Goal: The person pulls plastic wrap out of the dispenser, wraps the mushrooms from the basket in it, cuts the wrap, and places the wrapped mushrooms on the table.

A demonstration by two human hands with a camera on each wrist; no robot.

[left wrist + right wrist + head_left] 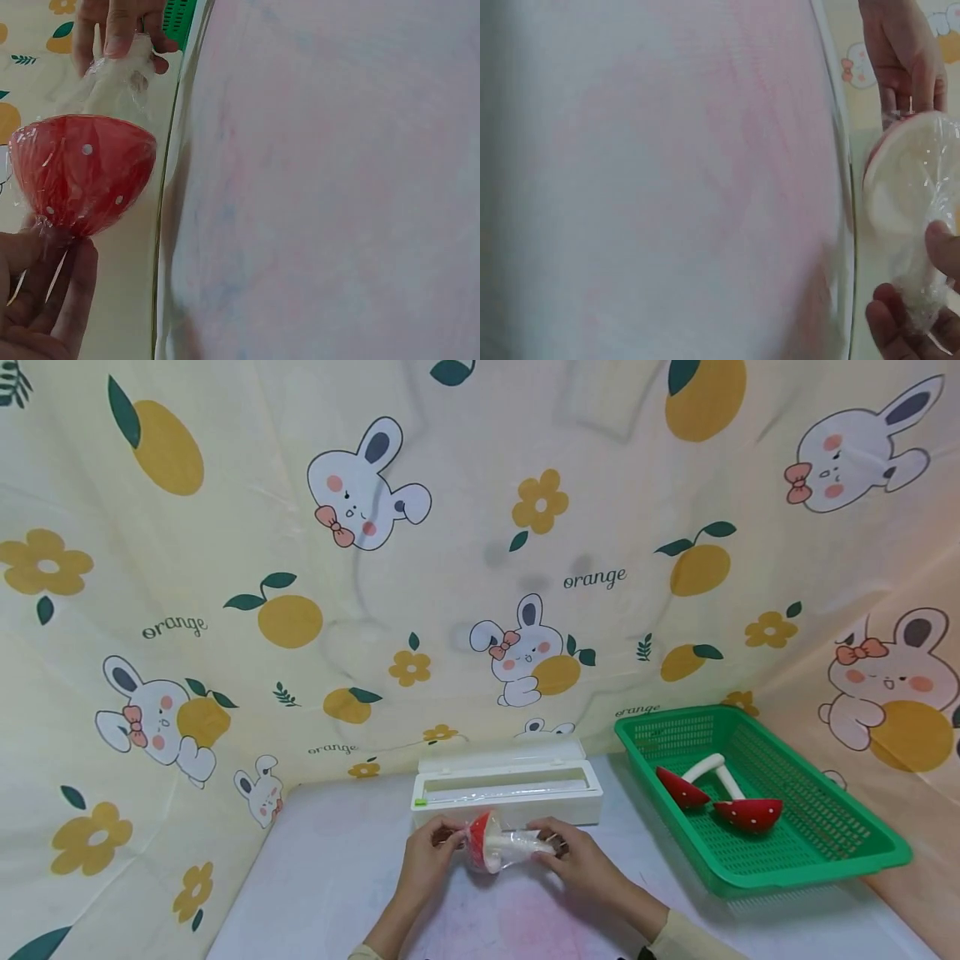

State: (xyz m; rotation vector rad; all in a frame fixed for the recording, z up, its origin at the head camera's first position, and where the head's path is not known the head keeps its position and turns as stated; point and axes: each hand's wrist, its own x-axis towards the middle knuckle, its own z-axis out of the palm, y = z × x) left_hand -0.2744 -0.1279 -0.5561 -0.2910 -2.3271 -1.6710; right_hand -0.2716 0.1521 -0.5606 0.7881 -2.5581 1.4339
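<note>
A toy mushroom [478,842] with a red, white-dotted cap and a pale stem lies sideways between the two hands, wrapped in clear plastic film [931,176]. My left hand [429,857] pinches the gathered film at the top of the cap; in the left wrist view the cap [84,169] shows just above those fingers. At the stem end, my right hand [573,853] grips the wrapped stem between thumb and fingers. Directly behind the hands stands a white film dispenser box [510,810] with its lid raised and a roll of film inside.
To the right sits a green plastic basket [806,870] holding two unwrapped red-capped mushrooms [750,814]. A pale cloth [322,860] covers the table. Behind it hangs a curtain [465,527] printed with rabbits and oranges.
</note>
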